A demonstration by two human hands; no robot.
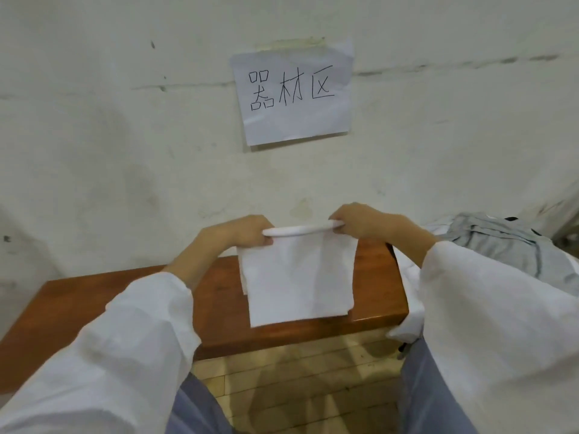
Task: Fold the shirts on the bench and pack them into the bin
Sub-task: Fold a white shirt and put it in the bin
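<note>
Both hands, left (247, 233) and right (360, 222), gripped a folded white shirt (297, 277) above the worktop (141, 296); a grey shirt (513, 245) waited; no bin showed.

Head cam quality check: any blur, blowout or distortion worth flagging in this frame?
Head view: wide-angle bows the bench edge and cracks in the wall; the white shirt is near blown out, folds barely readable; light is flat, with soft shadows on the floor; the paper sign is legible, edges mildly soft overall.

A creased paper sheet (294, 95) bearing three handwritten characters hangs taped on the stained whitish wall (109, 136) above pale floor tiles (297, 386).
</note>
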